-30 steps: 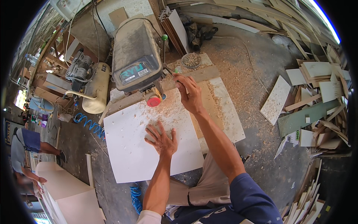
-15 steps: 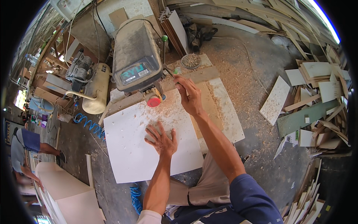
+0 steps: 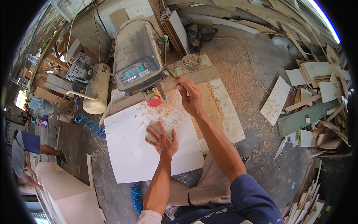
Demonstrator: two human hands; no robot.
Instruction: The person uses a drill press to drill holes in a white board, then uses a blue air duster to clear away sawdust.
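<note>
left hand flat, fingers spread wide, pressing on the white rectangular panel dusted with sawdust, near centre. right hand further out, fingers wrapped round the thin metal feed lever of the dusty grey drill press, far side of the panel. cream cylindrical compressor tank sits left of the press. blue coiled hose just beside it.

Bare forearms, a blue short sleeve on the right, beige trousers.
</note>
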